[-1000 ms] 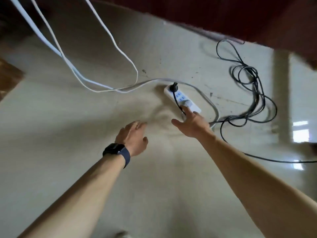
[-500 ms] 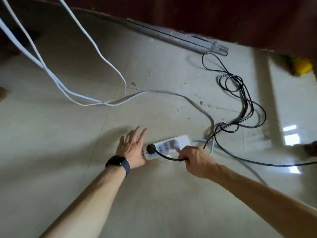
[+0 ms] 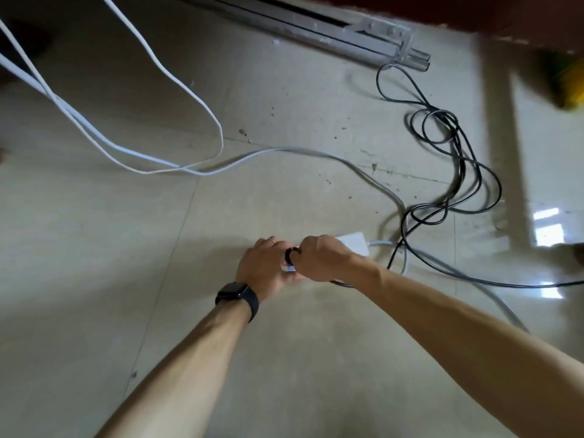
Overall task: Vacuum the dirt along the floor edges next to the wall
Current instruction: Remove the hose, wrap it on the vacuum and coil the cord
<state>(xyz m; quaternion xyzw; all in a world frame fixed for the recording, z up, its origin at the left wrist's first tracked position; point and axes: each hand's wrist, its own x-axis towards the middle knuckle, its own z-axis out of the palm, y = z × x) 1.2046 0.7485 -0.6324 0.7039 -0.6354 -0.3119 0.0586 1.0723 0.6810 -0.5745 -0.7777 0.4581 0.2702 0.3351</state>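
A: Progress on the edge vacuuming?
B: Prep only, I'd say. No vac in view. Dirt specks (image 3: 243, 132) lie on the floor beyond the power strip (image 3: 354, 243), twd the wall (image 3: 505, 14). Nothing looks cleaned yet.
A: Count, L to R?
B: White cables (image 3: 56, 98) far left of the strip: 2 runs + 1 loop, maybe one cable, can't tell. 1 left hand (image 3: 262, 267) at the strip's left end, fingers close together & fairly straight, pressing it down; thumb hidden. 1 black plug (image 3: 290, 255) on that end, w/ 1 right hand (image 3: 322, 260) curled round it. 1 grey lead (image 3: 316, 151) beyond the strip. 1 black cord (image 3: 456, 139), several loops, right & beyond. 1 metal rail (image 3: 331, 30) beyond, by the wall.
A: Left to do?
B: Sort the plug (fully in or not, can't tell), then prob. the whole edge.
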